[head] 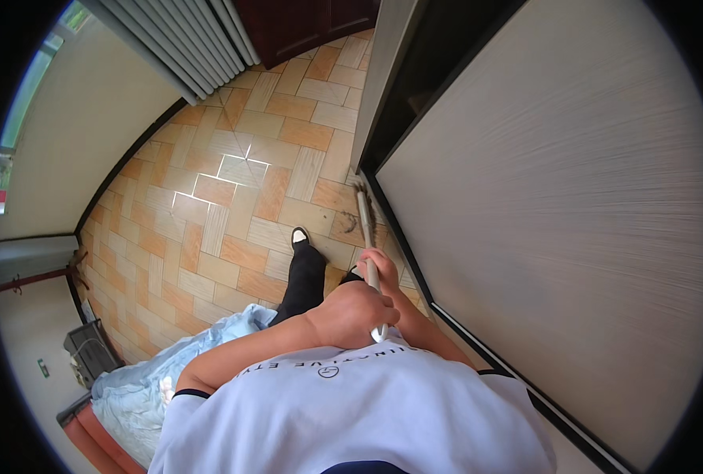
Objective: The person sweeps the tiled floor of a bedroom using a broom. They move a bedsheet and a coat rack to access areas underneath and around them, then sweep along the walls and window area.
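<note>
A broom or brush with a pale handle (364, 214) runs from my chest down to the tiled floor (244, 204). Near the handle's white end, my left hand (354, 314) is wrapped around it. Lower on the same handle, my right hand (380, 268) grips it close to my feet. Dark bristles (371, 218) show beside the far part of the handle, along the wardrobe's base. A clump of dark dust or hair (348, 222) lies on the tiles just left of the bristles. The rest of the broom head is partly hidden.
A wardrobe with a large sliding door (553, 195) stands close on the right, its side panel (387, 89) reaching forward. Grey curtains (179, 47) and a dark red door (310, 23) are at the far end. A bed with light blue bedding (150, 379) lies at the lower left.
</note>
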The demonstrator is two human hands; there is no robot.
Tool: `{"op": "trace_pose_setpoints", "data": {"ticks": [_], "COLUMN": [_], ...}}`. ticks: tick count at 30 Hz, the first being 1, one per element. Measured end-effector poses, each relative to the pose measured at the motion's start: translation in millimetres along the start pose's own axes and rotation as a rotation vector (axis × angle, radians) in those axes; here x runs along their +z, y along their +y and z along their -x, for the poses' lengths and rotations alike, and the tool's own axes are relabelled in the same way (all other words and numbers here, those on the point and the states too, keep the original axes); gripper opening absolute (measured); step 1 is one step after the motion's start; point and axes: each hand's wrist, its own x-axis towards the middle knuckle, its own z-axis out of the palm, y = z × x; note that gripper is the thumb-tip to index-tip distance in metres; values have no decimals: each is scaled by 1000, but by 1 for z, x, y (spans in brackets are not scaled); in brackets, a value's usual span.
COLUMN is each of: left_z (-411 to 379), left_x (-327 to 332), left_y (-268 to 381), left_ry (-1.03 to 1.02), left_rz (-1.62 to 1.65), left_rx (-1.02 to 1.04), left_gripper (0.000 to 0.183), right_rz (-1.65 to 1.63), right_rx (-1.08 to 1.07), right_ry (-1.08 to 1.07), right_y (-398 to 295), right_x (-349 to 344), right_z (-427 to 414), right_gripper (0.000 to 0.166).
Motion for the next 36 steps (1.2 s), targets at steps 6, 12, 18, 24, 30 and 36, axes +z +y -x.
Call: {"op": "trace_pose_setpoints", "data": {"ticks": [6, 12, 18, 24, 30, 36], "left_z": [-2, -7, -4, 9, 54, 80], "left_x": [28, 57, 79, 83, 129, 150], "left_y": [5, -1, -5, -29, -82, -129], "left_ry": [57, -114, -251, -453, -281, -249], "left_rz": [165, 242, 437, 374, 664, 638], "left_rx": [46, 85, 128, 42, -92, -226], "left_gripper": [4, 3, 1, 3, 9, 23], "right_rz": [-133, -1194, -1388, -1240, -1109, -1034], "right_rx": [213, 1248, 1468, 1493, 1464, 1389], "right_ry": [-106, -46, -128, -31, -4, -59], "right_y": [38, -2, 57, 88, 74, 89], "right_x": [-38, -66, -43, -7, 13, 52], "right_z": [74, 86, 123, 149, 160, 149], "right_gripper": [21, 21, 24, 24, 24, 25]}}
